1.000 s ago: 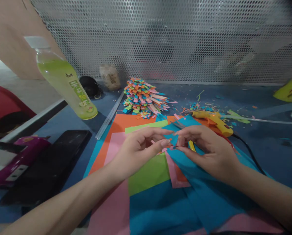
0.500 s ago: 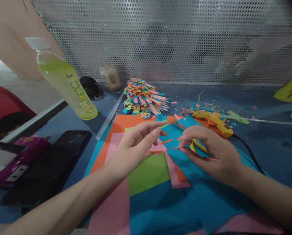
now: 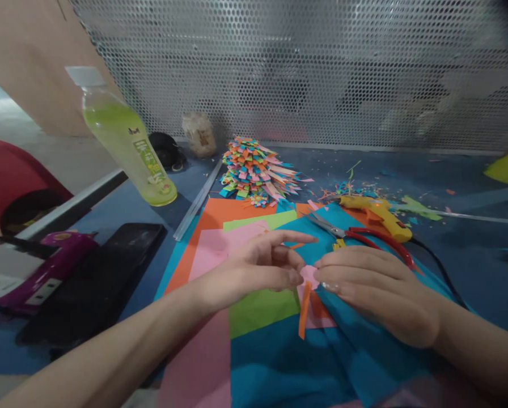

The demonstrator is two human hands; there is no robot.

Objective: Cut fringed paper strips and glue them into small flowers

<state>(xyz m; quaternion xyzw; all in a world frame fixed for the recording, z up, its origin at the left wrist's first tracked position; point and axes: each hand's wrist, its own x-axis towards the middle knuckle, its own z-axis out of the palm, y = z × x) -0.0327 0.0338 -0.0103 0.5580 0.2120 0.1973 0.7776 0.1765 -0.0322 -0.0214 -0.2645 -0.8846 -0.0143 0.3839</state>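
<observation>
A small pink paper piece point(image 3: 309, 276) is between my two hands, with a narrow orange paper strip point(image 3: 304, 311) hanging down from its front. My left hand point(image 3: 265, 266) pinches the pink piece's left edge between thumb and bent fingers, its index finger stretched out above. On the other side, my right hand point(image 3: 377, 289) has its fingertips and thumb closed at the right edge. Just beyond the right hand lie red-handled scissors point(image 3: 341, 231), partly covered by it. Beneath both hands are overlapping sheets of coloured paper point(image 3: 262, 314) in green, pink, orange and blue.
Behind stands a cone of layered paper strips point(image 3: 254, 170). A yellow glue gun point(image 3: 377, 212) with a black cord lies to the right among paper scraps. On the left are a green drink bottle point(image 3: 130, 147), clear glue sticks point(image 3: 198, 201), a black phone point(image 3: 101, 277) and a purple device point(image 3: 45, 260).
My hands have come together around the pink piece with its orange strip; before, they were apart and the right pinched a thin strip. The scissors' red handles now show.
</observation>
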